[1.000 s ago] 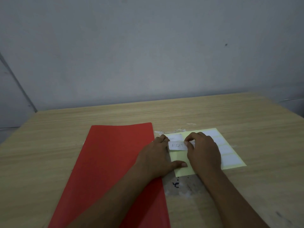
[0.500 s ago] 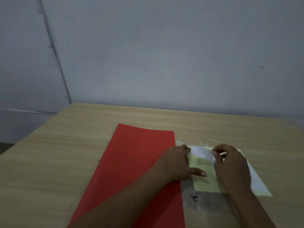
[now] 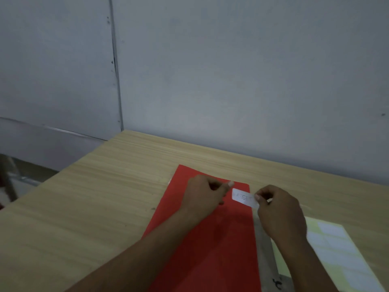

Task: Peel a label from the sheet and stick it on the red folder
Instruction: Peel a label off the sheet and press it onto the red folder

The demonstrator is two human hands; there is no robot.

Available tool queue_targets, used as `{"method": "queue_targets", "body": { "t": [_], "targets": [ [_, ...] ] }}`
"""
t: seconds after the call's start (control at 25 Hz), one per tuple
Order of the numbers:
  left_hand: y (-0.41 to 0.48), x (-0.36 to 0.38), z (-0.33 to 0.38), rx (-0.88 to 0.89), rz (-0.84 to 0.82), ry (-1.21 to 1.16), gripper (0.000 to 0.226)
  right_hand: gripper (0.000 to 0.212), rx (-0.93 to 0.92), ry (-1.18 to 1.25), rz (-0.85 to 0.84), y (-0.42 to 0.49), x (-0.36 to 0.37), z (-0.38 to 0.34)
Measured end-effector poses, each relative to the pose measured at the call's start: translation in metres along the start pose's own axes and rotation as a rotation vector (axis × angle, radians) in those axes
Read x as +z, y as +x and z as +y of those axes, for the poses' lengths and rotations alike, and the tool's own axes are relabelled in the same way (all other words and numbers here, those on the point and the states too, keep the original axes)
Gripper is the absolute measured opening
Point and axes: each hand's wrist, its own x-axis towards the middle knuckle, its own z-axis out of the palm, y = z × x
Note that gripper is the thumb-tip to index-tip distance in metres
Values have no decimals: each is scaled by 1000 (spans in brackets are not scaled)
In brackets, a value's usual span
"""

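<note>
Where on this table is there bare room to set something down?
Bare wood runs left of the red folder to the table edge, and behind it to the wall. Crowded near right: the left hand, the right hand pinching the label, and the label sheet.

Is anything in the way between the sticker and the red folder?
Nothing visible is. The right hand holds the label by one end over the far right corner of the red folder. The left hand is just beside it, not under it.
</note>
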Motion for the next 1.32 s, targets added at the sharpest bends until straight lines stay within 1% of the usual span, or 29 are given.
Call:
{"method": "queue_targets", "body": {
  "t": [0.12,0.32,0.4,0.48,0.56,0.68,0.8,1.0,1.16,1.32],
  "targets": [
    [11,-30,-15,-61,-10,17,18,7,-44,26,-38,4,28,-30],
    [27,-68,-33,-130,9,40,10,9,-55,93,-84,13,64,-63],
    [31,-76,-40,-131,42,34,10,11,-53,115,-118,17,76,-70],
    [37,-81,-47,-117,93,81,11,12,-22,146,-153,21,89,-77],
    [44,-85,-52,-111,143,138,15,10,13,190,-165,28,102,-84],
    [50,-86,-61,-95,193,148,22,8,77,241,-177,33,119,-89],
    [52,-82,-75,-62,213,201,17,12,155,288,-218,31,137,-87],
    [50,-78,-89,6,250,276,11,19,220,201,-163,28,153,-88],
    [48,-79,-89,33,241,345,13,21,175,191,-134,23,156,-85],
    [48,-77,-90,56,243,427,11,19,139,182,-69,20,158,-84]
  ]
}}
